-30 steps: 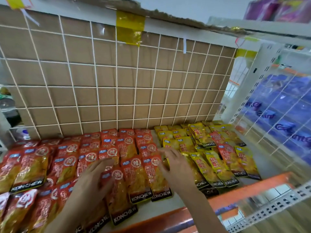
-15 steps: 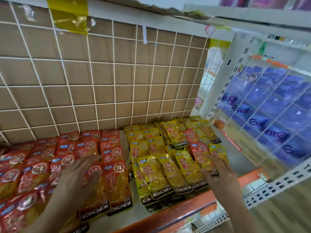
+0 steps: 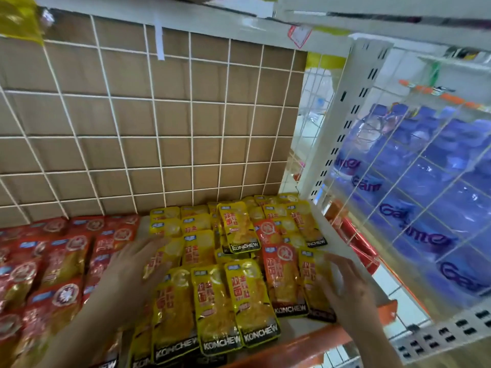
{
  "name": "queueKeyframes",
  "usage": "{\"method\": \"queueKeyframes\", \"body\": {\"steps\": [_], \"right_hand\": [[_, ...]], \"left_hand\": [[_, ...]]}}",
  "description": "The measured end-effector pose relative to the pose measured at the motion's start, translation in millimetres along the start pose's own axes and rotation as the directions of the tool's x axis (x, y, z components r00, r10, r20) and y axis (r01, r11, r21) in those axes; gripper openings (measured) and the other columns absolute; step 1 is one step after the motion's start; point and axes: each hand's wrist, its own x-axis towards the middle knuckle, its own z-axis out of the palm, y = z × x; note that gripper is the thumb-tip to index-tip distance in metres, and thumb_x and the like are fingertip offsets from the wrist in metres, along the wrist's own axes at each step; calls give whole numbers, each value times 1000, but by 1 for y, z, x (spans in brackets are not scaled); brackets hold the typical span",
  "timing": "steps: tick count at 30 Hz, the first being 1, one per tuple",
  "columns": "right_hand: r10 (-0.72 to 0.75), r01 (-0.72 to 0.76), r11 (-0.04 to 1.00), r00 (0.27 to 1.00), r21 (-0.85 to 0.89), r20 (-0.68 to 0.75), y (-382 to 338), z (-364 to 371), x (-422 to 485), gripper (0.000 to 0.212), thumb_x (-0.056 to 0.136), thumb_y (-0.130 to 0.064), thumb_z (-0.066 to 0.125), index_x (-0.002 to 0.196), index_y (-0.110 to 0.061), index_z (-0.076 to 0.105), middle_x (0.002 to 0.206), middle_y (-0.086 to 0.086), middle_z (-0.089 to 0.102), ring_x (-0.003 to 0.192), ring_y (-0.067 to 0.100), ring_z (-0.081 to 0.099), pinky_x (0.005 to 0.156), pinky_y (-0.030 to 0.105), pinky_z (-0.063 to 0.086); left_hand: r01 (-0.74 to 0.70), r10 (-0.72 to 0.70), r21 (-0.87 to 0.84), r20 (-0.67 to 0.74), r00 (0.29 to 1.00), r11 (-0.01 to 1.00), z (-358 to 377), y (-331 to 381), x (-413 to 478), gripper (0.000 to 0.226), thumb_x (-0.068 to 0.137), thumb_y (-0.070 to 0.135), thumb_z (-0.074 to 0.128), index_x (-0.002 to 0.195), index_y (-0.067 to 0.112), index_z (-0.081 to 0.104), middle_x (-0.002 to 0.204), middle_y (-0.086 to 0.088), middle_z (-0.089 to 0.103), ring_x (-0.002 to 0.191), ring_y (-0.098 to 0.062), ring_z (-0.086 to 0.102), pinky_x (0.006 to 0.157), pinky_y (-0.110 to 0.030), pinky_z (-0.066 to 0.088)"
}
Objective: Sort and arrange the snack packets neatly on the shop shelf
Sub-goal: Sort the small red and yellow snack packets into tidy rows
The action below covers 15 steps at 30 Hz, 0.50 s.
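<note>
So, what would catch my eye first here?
Shiny yellow packets lie heaped in the middle, red packets spread to their left. The left hand lies flat on the heap's left side; the right hand is at its right edge. Blue bags crowd the far right.

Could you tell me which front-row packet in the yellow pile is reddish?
The orange-red packet, second from the right; all others there are yellow.
</note>
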Motion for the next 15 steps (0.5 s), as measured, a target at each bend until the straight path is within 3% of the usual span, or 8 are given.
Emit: {"method": "queueKeyframes", "body": {"steps": [3, 6, 8, 11, 15], "right_hand": [[3, 0, 999, 998, -42, 69, 18, 6, 15, 35, 74, -17, 73, 101, -26, 53, 98, 2, 64, 86, 28, 63, 77, 39, 46], [-1, 7, 999, 991, -45, 134, 31, 12, 26, 32, 72, -26, 65, 102, -17, 62, 99, 3, 65, 90, 29, 63, 84, 29, 37], [-8, 13, 1000, 984, -27, 180, 31, 15, 29, 39, 75, -38, 59, 107, -16, 61, 103, 2, 64, 93, 27, 63, 84, 34, 45], [-29, 31, 1000, 972, -4, 232, 31, 17, 30, 50, 78, -52, 48, 114, -20, 58, 106, -1, 63, 93, 22, 62, 80, 40, 50], [-9, 7, 1000, 968, 12, 251, 34, 19, 29, 50, 76, -52, 45, 114, -23, 58, 107, -5, 62, 96, 22, 62, 81, 38, 47]], "left_hand": [[-9, 8, 7, 54, 998, 1000, 7, 29, 15, 56, 80, 55, 40, 119, 21, 61, 121, -5, 62, 108, -31, 59, 87, -50, 48], [-51, 52, -24, 42, 998, 998, 19, 63, 28, 57, 80, 55, 37, 121, 23, 60, 122, -3, 60, 111, -30, 57, 91, -48, 45], [-89, 91, -21, 72, 993, 996, 28, 88, 35, 66, 77, 58, 31, 125, 22, 58, 127, -1, 57, 117, -26, 53, 95, -42, 41], [-151, 150, -16, 226, 962, 988, 47, 122, 47, 80, 72, 67, 17, 140, 31, 38, 145, 8, 37, 134, -15, 33, 109, -33, 25], [-232, 185, 86, 370, 911, 969, 67, 155, 58, 62, 93, 56, 37, 147, 36, 14, 152, 13, 17, 141, -10, 12, 115, -30, 9]]}}
